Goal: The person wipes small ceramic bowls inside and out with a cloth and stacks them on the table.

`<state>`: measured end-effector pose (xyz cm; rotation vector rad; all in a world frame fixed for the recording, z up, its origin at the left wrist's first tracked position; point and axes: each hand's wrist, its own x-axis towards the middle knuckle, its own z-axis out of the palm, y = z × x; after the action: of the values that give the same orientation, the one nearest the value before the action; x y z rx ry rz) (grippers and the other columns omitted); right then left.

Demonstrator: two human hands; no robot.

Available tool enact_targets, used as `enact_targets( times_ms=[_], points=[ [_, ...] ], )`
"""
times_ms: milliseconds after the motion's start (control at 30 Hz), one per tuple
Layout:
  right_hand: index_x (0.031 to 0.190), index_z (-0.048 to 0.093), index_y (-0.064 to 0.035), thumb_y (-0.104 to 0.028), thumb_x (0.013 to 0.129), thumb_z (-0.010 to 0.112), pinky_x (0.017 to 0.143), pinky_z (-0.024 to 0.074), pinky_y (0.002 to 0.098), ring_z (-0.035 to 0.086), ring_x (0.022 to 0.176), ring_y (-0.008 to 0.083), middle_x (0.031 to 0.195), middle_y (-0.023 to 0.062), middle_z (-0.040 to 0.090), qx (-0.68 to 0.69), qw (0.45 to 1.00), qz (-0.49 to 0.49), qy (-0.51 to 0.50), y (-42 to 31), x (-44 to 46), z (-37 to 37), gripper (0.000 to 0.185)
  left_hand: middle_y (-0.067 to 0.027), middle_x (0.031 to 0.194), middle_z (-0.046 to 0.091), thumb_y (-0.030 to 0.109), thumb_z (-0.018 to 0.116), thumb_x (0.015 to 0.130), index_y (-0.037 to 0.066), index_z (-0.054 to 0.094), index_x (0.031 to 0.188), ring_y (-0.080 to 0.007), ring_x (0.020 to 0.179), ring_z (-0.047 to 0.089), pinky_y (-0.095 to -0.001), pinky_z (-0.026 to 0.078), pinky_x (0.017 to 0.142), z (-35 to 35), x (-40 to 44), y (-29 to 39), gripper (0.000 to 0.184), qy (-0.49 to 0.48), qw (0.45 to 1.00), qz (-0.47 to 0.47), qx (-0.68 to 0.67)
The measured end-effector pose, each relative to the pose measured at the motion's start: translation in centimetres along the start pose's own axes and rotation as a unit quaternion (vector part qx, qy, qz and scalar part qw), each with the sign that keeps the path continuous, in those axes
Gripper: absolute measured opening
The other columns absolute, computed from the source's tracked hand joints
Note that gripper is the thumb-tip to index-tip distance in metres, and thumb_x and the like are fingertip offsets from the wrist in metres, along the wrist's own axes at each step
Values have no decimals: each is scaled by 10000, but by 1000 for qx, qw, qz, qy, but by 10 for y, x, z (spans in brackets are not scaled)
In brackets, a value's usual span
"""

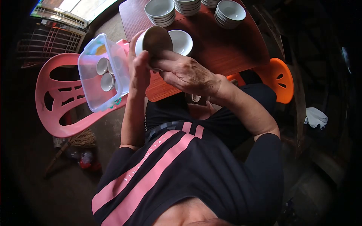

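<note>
My left hand (138, 67) grips a white bowl (157, 37) from its left side, with the thumb near the rim. The bowl is tilted, and its shaded inside faces up and to the right. My right hand (188, 73) reaches across from the right, its fingers closed against the lower side of the same bowl; some fingertips are hidden. Just beyond the hands, another white bowl (181, 42) rests on the brown table (218, 54), partly covered by the held one.
Stacks of white bowls (160, 11) stand at the table's far side, one stack (230, 14) farther right. On a pink chair (56, 124) at left sits a clear plastic tub (90, 96) with small white cups (107, 81) inside. An orange stool (281, 84) is tucked at right.
</note>
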<state>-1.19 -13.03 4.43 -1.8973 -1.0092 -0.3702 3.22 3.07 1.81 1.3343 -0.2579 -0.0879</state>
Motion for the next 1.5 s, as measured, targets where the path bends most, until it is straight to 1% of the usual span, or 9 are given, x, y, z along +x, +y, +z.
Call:
enact_targets(
  times_ms=[167, 367, 633, 767, 867, 967, 1033, 1167, 1500],
  points=[
    [729, 604, 31, -74, 738, 536, 783, 494, 377, 553, 943, 304, 1009, 172, 554, -302, 953, 12, 21, 22, -8, -6, 125, -85, 804, 625, 553, 425, 844, 6, 515, 1142, -137, 517, 582, -236, 453, 382, -1, 0, 11, 629, -40, 990, -109, 85],
    [792, 623, -4, -50, 706, 565, 817, 493, 368, 574, 963, 281, 972, 142, 579, 56, 990, 116, 54, 8, -1, 5, 114, -101, 740, 614, 555, 394, 859, 25, 549, 1079, -171, 496, 585, -273, 479, 376, 9, 0, 14, 595, -63, 960, -231, -148],
    [856, 639, -30, -90, 710, 595, 846, 491, 365, 600, 949, 259, 985, 132, 606, -339, 931, -54, 120, 25, -1, -2, 163, -111, 814, 618, 481, 382, 890, 20, 547, 1075, -200, 520, 598, -285, 483, 361, 1, 4, 11, 523, -62, 977, -163, -126],
    [916, 639, -1, -71, 780, 571, 790, 502, 328, 614, 906, 244, 932, 173, 611, -171, 973, 157, -5, 4, -1, 3, 167, -92, 899, 617, 465, 429, 877, 14, 540, 1094, -176, 706, 622, -268, 513, 549, 4, 5, -6, 513, -34, 992, -89, -88],
    [1096, 555, 34, -129, 948, 455, 843, 452, 249, 542, 953, 85, 1033, 32, 582, 478, 825, 296, 59, -2, 7, -3, 242, -63, 933, 604, 463, 474, 856, 9, 525, 1143, -155, 890, 585, -285, 480, 768, 3, -2, -21, 539, 18, 999, 26, -4],
    [1197, 506, 23, -130, 941, 462, 909, 415, 250, 519, 1054, 124, 1094, 60, 569, 478, 836, 255, 83, -13, 8, -6, 302, -57, 920, 592, 465, 468, 859, 22, 523, 1145, -160, 891, 575, -294, 476, 767, 4, 3, -25, 530, 25, 994, 96, 35],
    [1225, 503, -23, -125, 905, 497, 928, 419, 308, 506, 1095, 234, 1135, 105, 535, 81, 986, 107, 94, -5, -2, 12, 336, -80, 964, 605, 476, 447, 866, 13, 525, 1151, -174, 919, 582, -297, 477, 783, -8, 7, -25, 550, 28, 997, 68, -12],
    [1110, 591, -54, -87, 788, 557, 907, 443, 367, 519, 1058, 244, 1098, 89, 560, -257, 965, -55, 9, 20, -12, -1, 326, -138, 1121, 604, 456, 397, 895, -9, 532, 1171, -231, 989, 595, -339, 466, 878, -25, 22, 0, 558, -64, 950, -163, -258],
    [992, 585, 6, -130, 857, 512, 829, 454, 378, 553, 930, 316, 978, 163, 555, 66, 993, 74, 65, 3, 3, -3, 205, -122, 1141, 520, 344, 547, 781, 3, 424, 1244, -195, 1048, 502, -317, 389, 911, 5, 1, -11, 588, 34, 998, -35, -25]
  ],
)
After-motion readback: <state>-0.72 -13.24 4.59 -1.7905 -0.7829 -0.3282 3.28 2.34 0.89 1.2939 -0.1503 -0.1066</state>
